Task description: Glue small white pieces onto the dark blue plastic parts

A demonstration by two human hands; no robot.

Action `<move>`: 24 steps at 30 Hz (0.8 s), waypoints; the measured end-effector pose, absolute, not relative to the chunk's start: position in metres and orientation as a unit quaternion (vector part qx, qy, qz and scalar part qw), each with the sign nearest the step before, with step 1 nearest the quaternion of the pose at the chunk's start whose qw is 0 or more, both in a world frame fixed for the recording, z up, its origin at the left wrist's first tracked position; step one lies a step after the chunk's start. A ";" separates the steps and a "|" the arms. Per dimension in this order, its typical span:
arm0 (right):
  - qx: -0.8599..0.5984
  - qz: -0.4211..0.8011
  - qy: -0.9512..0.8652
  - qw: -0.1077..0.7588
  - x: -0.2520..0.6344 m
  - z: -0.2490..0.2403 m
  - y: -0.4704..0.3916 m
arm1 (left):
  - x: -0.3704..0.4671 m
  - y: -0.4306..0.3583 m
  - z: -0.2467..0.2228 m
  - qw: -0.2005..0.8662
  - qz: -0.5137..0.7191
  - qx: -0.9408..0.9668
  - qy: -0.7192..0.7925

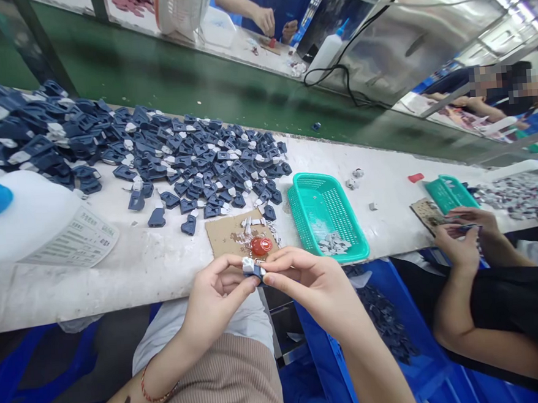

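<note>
Between the fingertips of both hands is a small dark-blue and white plastic part, held just in front of the table edge. My left hand pinches it from the left, closed. From the right, my right hand also grips it, thumb and fingers pressed together, hiding much of that side. Right behind the hands lies a piece of cardboard bearing a red round cap and several small light-grey pieces. A green basket to the right holds small white-grey parts.
Many blue-and-white parts are heaped across the left and back of the table. A large white bottle with a blue cap stands at left. Below right is a blue crate. Co-workers' hands work at right, others across the green belt.
</note>
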State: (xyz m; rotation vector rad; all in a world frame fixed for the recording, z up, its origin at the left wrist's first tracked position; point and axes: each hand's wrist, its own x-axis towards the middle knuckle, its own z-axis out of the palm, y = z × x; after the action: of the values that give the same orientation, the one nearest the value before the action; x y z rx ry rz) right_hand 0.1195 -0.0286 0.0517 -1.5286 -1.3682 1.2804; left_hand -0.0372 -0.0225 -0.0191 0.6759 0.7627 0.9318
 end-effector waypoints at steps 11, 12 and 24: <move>-0.553 0.623 -0.396 0.386 0.111 0.033 -0.036 | -0.041 -0.023 -0.010 0.700 0.455 0.390 0.388; -0.538 0.644 -0.384 0.384 0.108 0.030 -0.038 | -0.040 -0.023 -0.010 0.716 0.452 0.382 0.371; -0.541 0.615 -0.346 0.458 0.096 0.022 -0.036 | -0.040 -0.008 -0.006 0.658 0.412 0.489 0.397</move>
State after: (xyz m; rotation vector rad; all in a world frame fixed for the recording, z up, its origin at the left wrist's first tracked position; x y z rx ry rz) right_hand 0.0962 -0.0360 0.0215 -1.3322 -0.8534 1.5144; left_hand -0.0399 -0.0082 -0.0062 1.1078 0.8986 0.9333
